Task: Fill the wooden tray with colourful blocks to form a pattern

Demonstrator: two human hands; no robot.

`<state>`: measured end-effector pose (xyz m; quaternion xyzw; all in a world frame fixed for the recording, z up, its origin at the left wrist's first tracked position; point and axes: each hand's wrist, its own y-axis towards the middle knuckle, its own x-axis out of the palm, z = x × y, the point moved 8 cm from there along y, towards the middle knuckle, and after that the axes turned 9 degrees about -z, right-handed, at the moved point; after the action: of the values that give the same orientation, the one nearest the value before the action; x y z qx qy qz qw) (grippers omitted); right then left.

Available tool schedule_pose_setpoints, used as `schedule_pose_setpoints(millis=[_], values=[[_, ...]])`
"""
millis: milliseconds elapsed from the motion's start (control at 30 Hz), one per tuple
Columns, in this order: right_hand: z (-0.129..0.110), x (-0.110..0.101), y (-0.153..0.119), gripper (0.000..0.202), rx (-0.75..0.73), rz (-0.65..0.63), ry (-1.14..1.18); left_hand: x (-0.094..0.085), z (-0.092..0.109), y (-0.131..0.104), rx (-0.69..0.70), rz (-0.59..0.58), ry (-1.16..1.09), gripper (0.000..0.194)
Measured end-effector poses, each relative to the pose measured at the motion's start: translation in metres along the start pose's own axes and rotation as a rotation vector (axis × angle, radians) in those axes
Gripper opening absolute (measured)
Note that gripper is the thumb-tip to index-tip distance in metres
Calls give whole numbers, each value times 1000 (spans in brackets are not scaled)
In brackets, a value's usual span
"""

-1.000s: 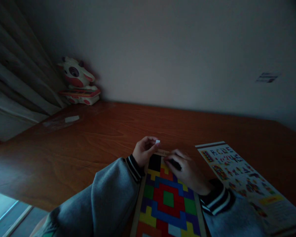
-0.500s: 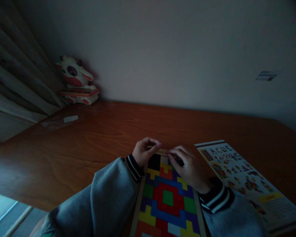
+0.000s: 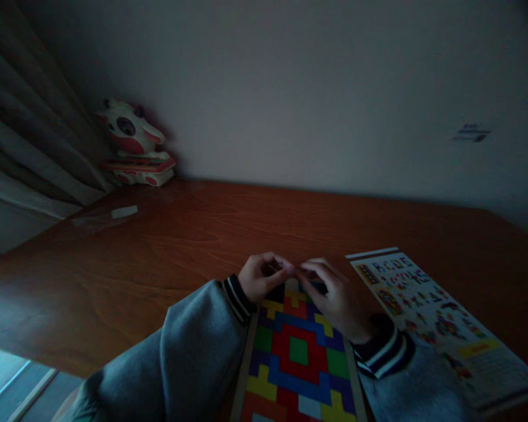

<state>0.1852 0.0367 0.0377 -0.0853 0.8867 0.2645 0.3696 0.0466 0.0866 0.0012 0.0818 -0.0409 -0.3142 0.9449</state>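
A framed puzzle board point(image 3: 298, 351) with red, blue, green, yellow and purple pieces lies in front of me. Over its far left corner is my left hand point(image 3: 264, 276), thumb and forefinger pinched together. My right hand point(image 3: 334, 296) is over the far right part, its fingers also closed in a pinch. The fingertips of both hands meet or nearly meet above the board's far edge. Whatever they hold is too small and dim to make out. A dark unfilled patch point(image 3: 276, 293) of the board shows beside my left hand.
A printed pattern sheet point(image 3: 440, 322) lies to the right on the brown wooden table point(image 3: 180, 234). At the back left sits a toy cow point(image 3: 134, 143) by the curtain point(image 3: 30, 129). A pale strip point(image 3: 124, 212) lies near it.
My left hand has moved right and slightly nearer to me, so its fingertips have come together with those of my right hand. My right hand has barely moved.
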Motion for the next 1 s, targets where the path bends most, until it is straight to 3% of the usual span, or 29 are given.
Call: schedule_pose_setpoints(millis=[167, 300, 400, 700, 1000], values=[[5, 1, 0, 14, 26, -1, 8, 2, 2, -1, 24, -38, 61, 38], [7, -1, 0, 13, 55, 0, -21, -16, 6, -1, 45, 148, 229, 37], [9, 3, 1, 13, 57, -33, -84, -21, 6, -1, 28, 202, 337, 32], [2, 16, 1, 20, 14, -180, -274, -14, 15, -3, 54, 161, 482, 24], [8, 16, 0, 22, 52, -164, -232, -13, 19, -2, 48, 133, 554, 21]])
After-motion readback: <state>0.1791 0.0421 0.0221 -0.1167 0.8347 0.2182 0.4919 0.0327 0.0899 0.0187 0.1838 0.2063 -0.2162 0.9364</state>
